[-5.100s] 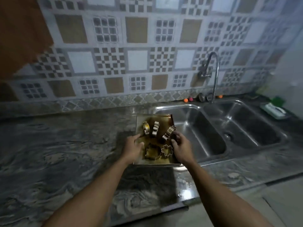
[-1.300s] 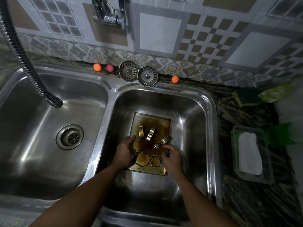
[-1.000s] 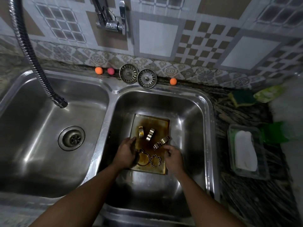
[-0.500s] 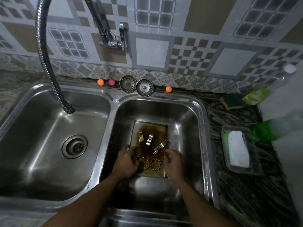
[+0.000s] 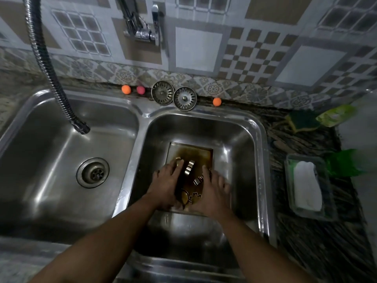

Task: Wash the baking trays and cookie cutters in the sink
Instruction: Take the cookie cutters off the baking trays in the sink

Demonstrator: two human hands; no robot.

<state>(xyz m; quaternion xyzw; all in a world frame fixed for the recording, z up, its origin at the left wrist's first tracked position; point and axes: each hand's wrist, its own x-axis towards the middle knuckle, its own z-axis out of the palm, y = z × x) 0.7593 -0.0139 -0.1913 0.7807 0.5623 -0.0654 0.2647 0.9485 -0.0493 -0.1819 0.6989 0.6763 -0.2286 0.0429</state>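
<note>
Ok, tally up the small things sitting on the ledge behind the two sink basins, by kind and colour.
Orange balls: 2
Pink ball: 1
Sink strainers: 2
Total: 5

Brown-stained baking tray (image 5: pixel 201 153), checkered tiles (image 5: pixel 253 56).

The baking tray (image 5: pixel 191 151) lies in the right basin (image 5: pixel 240 144) with cookie cutters (image 5: pixel 188 167) on it, and my left hand (image 5: pixel 166 184) and right hand (image 5: pixel 212 193) over its near half. The hose spout (image 5: pixel 81 128) hangs over the left basin (image 5: pixel 51 160). Sink strainers (image 5: pixel 162 92) stand behind the basins, and a plastic container (image 5: pixel 328 201) sits on the counter (image 5: pixel 306 242) to the right.
</note>
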